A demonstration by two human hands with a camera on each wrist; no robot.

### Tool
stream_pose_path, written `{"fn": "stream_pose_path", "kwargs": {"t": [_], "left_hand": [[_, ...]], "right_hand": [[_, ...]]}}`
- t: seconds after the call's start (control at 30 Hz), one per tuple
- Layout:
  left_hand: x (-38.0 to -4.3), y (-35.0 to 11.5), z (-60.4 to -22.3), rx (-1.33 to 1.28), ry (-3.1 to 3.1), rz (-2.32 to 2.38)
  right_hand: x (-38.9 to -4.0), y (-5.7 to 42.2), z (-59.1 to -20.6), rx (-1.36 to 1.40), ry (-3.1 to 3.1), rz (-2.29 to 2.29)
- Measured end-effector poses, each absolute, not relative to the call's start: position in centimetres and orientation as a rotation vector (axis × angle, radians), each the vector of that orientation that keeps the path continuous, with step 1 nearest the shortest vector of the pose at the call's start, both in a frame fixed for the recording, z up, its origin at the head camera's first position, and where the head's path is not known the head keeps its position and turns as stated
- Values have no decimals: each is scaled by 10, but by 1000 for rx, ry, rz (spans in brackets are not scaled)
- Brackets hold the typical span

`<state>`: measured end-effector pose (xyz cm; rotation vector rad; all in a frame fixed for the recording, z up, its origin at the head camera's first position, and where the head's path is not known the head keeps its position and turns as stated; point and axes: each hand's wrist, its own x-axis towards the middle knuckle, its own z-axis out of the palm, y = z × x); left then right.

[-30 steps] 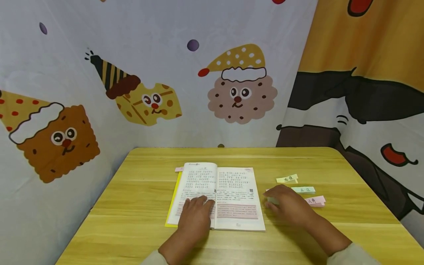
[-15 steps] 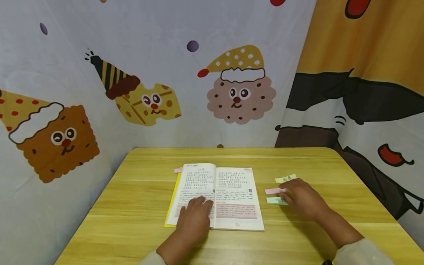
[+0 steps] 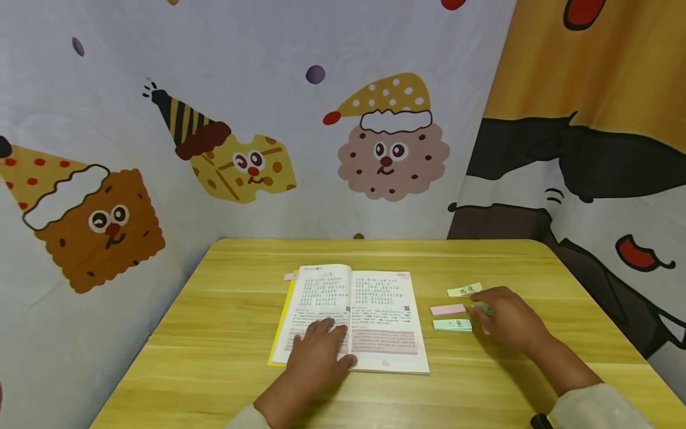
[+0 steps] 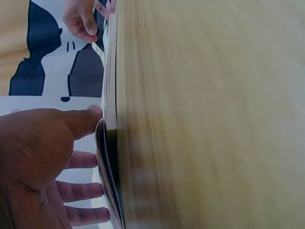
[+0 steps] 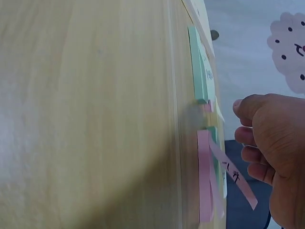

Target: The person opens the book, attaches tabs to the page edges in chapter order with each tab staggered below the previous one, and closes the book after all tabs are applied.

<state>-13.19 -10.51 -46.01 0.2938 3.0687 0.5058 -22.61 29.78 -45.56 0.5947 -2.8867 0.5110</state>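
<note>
An open book [image 3: 382, 322] with a yellow cover edge lies on the table. My left hand [image 3: 316, 351] rests on its left page with fingers spread, the thumb near the lower end of the spine. In the left wrist view the left hand [image 4: 43, 157] touches the curved page edge. To the right, my right hand [image 3: 511, 319] hovers over sticky-note strips, fingers loosely bent. Nothing shows between them in the right wrist view, where the hand [image 5: 271, 148] is apart from a green pad [image 5: 198, 67] and a pink pad [image 5: 205, 176] with a lifted written strip.
A yellow strip [image 3: 464, 290], a pink pad [image 3: 448, 310] and a light green pad [image 3: 452, 325] lie right of the book; more pads are partly covered by the right hand. A pink tab [image 3: 290, 276] sticks out of the book's left side. Behind the table [image 3: 241, 256] hangs a cartoon-printed cloth.
My right hand has moved right across the sticky-note pads, uncovering the pink and light green ones nearest the book. The left hand stays on the page; its thumb has come into view.
</note>
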Motion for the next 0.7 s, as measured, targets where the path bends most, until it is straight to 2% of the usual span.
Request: {"fn": "stream_pose_path", "kwargs": {"t": [0.7], "left_hand": [[-132, -104, -460, 279, 3049, 531]], "right_hand": [[-241, 310, -467, 584, -2833, 373]]}}
